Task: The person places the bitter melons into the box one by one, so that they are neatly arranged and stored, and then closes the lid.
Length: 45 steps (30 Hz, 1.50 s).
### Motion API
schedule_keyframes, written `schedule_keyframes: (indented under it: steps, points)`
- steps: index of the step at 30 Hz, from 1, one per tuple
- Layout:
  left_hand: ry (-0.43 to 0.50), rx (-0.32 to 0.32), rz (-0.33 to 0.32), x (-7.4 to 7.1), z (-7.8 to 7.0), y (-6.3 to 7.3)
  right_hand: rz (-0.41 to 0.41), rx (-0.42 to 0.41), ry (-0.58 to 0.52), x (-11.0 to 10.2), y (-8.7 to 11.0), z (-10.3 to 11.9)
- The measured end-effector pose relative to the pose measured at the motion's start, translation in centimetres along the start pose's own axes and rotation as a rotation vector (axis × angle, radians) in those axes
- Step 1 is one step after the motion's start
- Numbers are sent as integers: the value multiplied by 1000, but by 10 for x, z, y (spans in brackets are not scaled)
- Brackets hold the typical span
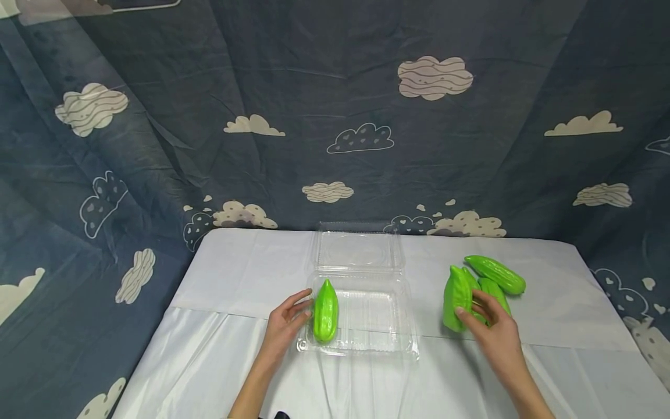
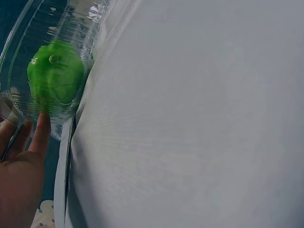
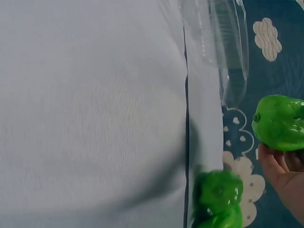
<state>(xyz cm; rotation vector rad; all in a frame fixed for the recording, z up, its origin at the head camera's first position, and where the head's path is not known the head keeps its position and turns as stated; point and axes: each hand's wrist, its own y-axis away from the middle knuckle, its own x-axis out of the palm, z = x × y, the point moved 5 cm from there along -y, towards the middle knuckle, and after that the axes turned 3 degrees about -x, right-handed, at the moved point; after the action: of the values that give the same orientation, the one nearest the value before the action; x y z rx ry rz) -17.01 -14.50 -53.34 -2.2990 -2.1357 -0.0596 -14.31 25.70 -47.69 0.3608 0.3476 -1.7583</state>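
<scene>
Gripping a green vegetable (image 1: pixel 455 298), the right hand (image 1: pixel 494 329) has this one up off the table (image 1: pixel 235 267), over on the right side, thumb on the near face and fingers round the far side: a clear pinch! The right wrist view backs it up, with the vegetable well above its neighbours. Just behind it, toward the table's back right corner, more green vegetables (image 1: pixel 494 273) lie bunched together, the rearmost slanting across.

Over to the middle of the table, and here's the clear plastic box (image 1: pixel 361 352), open, its lid (image 1: pixel 358 247) folded back toward the table's back edge. One vegetable (image 1: pixel 326 314) sits inside, hard by the box's left wall, its pointed end toward the back edge.

And the left hand (image 1: pixel 284 327)? Right beside that wall, fingers loosely bent and slightly spread, fingertips up against the plastic in the left wrist view; whether they press, I can't tell. White cloth covers the table, and a dark cloud-print curtain (image 1: pixel 361 58) hangs behind its back edge.
</scene>
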Motion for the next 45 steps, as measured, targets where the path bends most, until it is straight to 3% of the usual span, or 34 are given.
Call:
schedule_keyframes:
  steps: [20, 39, 45]
  points:
    - [34, -11, 4, 0, 0, -2, 98, -89, -134, 37, 8, 24]
    - [13, -16, -2, 0, 0, 1, 171, -64, -185, 75, 17, 37]
    - [13, -19, -6, -1, 1, 0, 218, -69, -245, 89, 20, 42]
